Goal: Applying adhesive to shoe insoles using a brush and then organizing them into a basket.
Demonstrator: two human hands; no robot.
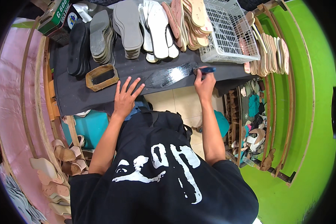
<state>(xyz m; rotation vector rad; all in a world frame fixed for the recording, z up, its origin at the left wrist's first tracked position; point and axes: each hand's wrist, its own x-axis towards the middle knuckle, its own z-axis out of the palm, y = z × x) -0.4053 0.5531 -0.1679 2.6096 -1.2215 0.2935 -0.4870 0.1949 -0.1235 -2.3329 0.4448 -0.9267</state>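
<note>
A dark shoe sole (170,77) lies flat across the dark-covered table, its upper face wet and glossy. My right hand (205,86) grips a brush with a blue handle (210,70) at the sole's right end; the bristles are mostly hidden by the fingers. My left hand (126,98) rests on the table near the sole's left end, fingers spread and holding nothing. Just left of that hand sits an open, amber-crusted container (89,83) with a dark inside.
Along the back stand stacks of black soles (78,50), grey soles (127,28), white soles (158,33) and beige insoles (196,28). A white plastic basket (231,58) is at back right, beside more beige insoles (270,56). Wooden racks (287,112) flank the table.
</note>
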